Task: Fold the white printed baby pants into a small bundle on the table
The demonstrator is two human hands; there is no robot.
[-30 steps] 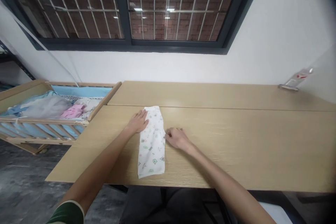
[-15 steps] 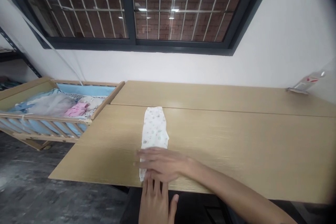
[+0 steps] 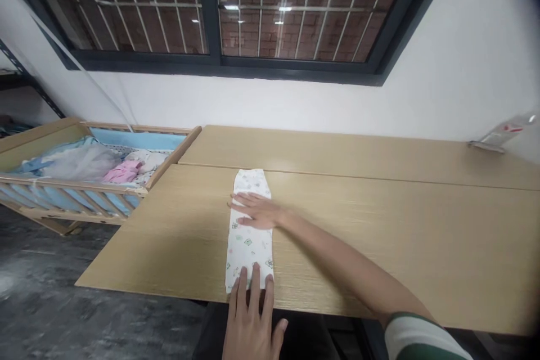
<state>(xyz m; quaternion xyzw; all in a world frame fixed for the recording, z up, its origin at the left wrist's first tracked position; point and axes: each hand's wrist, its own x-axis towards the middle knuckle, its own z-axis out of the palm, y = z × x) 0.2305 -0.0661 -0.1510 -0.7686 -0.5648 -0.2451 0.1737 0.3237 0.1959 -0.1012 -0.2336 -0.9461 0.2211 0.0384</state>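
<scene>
A white pair of baby pants with small printed figures lies on the table, folded lengthwise into a narrow strip that runs away from me. Across its upper half my right hand rests flat, fingers spread and pointing left. My left hand is at the near end, palm down, with its fingertips on the cloth by the table's front edge and its thumb out to the right. Neither hand grips the fabric. Part of the pants is hidden under the right hand.
The wooden table reaches to the wall below a barred window. To the left stands a wooden crib with blue lining, holding a pink cloth and other fabrics. A clear plastic package lies at the far right.
My right hand has moved away from me along the pants, from near my left fingertips to the upper half. The left hand stays at the near end, its fingers slightly more spread.
</scene>
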